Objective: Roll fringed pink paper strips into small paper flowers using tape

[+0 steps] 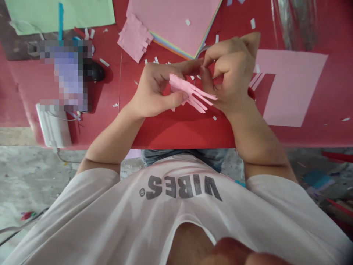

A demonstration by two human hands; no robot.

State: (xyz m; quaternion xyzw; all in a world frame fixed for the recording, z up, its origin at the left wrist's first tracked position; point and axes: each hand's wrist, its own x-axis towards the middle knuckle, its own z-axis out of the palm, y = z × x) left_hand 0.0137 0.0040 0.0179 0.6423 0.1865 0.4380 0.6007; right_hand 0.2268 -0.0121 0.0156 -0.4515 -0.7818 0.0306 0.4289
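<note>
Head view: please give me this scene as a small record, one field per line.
left hand: pinches slit pink paper, strips pointing right
right hand: fingers curled, close to left fingertips; grip unclear
beyond hands: paper stack, pink on top; small notched pink piece at its left corner
right side: pink sheet with a cut-out
surface: red table, scattered paper scraps

red table | multicoloured paper stack | cut pink sheet | white box | paper scraps
</note>
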